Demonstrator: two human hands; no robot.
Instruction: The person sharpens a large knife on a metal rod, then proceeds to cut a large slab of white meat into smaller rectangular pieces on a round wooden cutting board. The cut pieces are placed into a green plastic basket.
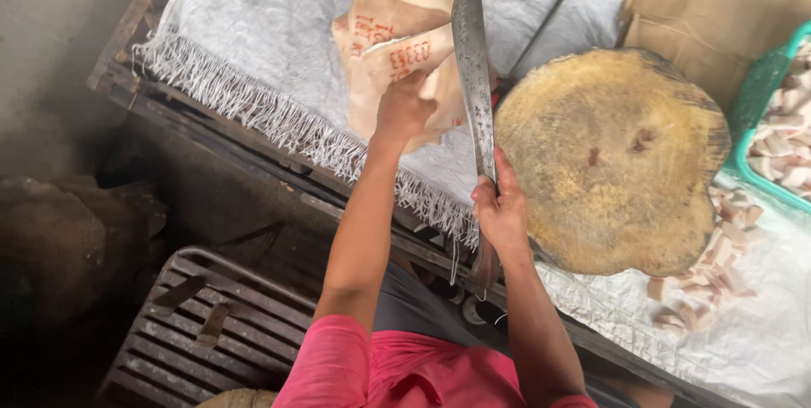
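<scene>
Near the table's front edge, left hand [404, 111] fingers clutch the stamped meat slab [397, 45] while the right hand [502, 212] fist-grips the cleaver [473, 70]; blade, just beside those knuckles, could nick them.

The left hand [404, 111] is gripping a pale slab of meat [397, 45] bearing red stamped marks, lying on the white woven sheet [253, 28] covering the desk. The right hand [502, 214] is holding a long cleaver [473, 70] by its handle, blade pointing away. A round wooden chopping block [612, 159] is sitting just beside the blade, with cut pieces [705, 277] lying near it and a green basket [764, 112] beyond.
</scene>
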